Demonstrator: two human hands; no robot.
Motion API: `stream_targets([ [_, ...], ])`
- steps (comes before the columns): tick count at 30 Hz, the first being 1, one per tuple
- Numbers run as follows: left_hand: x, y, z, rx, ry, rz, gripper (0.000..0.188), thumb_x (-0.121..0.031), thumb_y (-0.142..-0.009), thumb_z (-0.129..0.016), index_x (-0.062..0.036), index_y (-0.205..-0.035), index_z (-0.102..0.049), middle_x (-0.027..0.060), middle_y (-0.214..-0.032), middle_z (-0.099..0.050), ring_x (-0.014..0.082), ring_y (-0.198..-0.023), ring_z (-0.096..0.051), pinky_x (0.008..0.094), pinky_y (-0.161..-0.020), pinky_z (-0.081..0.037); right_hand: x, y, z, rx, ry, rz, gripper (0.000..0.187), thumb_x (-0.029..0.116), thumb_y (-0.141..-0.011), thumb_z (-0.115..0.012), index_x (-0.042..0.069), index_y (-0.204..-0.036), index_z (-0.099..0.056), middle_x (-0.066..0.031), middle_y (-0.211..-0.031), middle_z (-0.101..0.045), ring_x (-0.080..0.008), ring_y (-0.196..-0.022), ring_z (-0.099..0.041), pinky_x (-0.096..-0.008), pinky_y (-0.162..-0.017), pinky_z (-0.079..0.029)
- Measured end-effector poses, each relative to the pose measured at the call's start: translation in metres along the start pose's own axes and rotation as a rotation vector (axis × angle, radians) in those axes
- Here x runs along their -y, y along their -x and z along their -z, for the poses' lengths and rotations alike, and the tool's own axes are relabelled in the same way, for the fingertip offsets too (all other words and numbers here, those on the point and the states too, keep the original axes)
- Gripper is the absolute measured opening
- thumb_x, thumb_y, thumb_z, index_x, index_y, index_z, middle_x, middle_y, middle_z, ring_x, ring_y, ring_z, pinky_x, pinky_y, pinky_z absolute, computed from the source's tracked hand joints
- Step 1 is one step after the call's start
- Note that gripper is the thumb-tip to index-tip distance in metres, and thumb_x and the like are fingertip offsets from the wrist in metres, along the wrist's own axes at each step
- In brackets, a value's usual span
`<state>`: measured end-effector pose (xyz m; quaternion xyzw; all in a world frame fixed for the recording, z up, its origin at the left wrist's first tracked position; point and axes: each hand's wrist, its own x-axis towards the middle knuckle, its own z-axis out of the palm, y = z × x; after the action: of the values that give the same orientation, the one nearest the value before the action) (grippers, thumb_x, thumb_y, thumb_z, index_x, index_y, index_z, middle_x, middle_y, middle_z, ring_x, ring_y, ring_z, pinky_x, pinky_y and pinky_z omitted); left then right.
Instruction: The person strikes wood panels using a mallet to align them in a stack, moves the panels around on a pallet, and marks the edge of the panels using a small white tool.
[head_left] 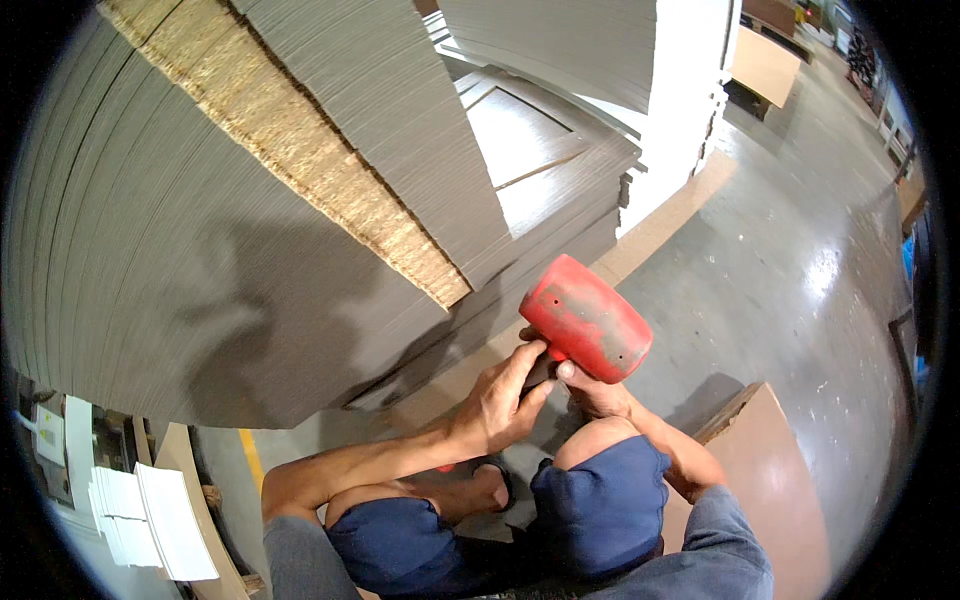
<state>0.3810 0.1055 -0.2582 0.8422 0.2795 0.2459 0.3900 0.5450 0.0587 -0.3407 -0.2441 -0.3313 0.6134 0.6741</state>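
A large red mallet (590,318) is held up in front of my knees, its barrel-shaped head scuffed grey in patches. My left hand (497,402) is closed around the dark handle just below the head. Close beside it, my right hand (598,393) is also closed on the mallet, its thumb at the base of the head; its other fingers are mostly hidden. To the left and ahead rises a tall stack of thin grey sheets (130,230), with the mallet apart from it. A rough chipboard strip (300,160) runs between the layers.
Beyond the stack lies a dark panelled door (520,130) on a pile, next to a white stack (680,110). A brown board (765,480) lies at my right on the grey concrete floor (790,230). White panels (150,520) stand at lower left.
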Motion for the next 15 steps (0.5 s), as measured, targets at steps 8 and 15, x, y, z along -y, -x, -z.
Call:
stream_targets([
  [8, 0.049, 0.029, 0.063, 0.442, 0.083, 0.289, 0.045, -0.019, -0.095, -0.068, 0.0041, -0.132, -0.057, 0.0164, -0.113, -0.071, 0.0239, -0.099, -0.069, 0.0338, -0.086, -0.054, 0.016, -0.012, 0.026, -0.331, -0.229, 0.132, 0.051, 0.030, -0.086, -0.076, 0.002, -0.122, -0.054, -0.0067, -0.095, -0.059, -0.0180, -0.080, -0.061, -0.0385, -0.073, -0.055],
  [15, 0.100, 0.193, 0.137, -0.470, 0.085, 1.038, 0.017, -0.012, -0.093, -0.066, 0.0010, -0.104, -0.066, 0.0090, -0.090, -0.070, 0.0184, -0.073, -0.067, 0.0302, -0.071, -0.057, 0.075, -0.017, 0.082, -0.211, -0.235, 0.034, 0.022, 0.024, -0.099, -0.061, 0.003, -0.103, -0.054, 0.0005, -0.065, -0.044, -0.0051, -0.045, -0.037, -0.0216, -0.038, -0.032],
])
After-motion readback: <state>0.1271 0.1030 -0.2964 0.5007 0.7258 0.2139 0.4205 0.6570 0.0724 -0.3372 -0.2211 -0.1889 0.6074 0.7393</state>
